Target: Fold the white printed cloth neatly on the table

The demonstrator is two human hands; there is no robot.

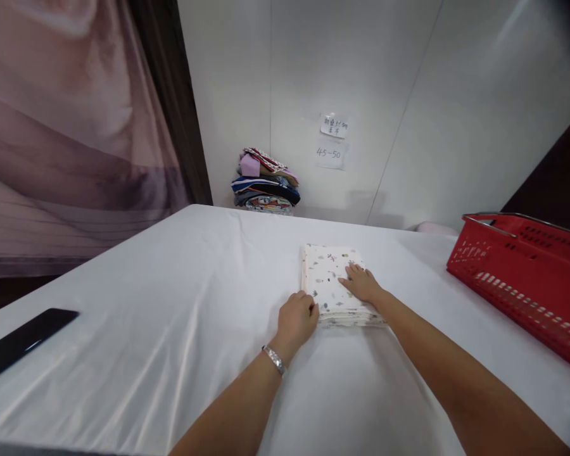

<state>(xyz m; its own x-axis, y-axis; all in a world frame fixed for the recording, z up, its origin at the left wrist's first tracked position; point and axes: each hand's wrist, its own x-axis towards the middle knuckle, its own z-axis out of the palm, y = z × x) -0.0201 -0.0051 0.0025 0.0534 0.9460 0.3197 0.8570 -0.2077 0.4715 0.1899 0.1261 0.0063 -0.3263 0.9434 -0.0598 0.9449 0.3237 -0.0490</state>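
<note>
Two hands meet a folded printed cloth (335, 285) near the table's (147, 329) far edge: right hand (361, 283) flat on top, left hand (297, 318) clenched against its near-left corner. Uneven pushing could skew the folds.

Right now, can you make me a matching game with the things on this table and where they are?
Things:
1. folded cloth
2. red basket
3. phone
4. clothes pile

Places:
A. far edge, against the wall
B. left edge of the table
C. under the right hand
D. right side of the table

Pairs: 1-C, 2-D, 3-B, 4-A
</note>
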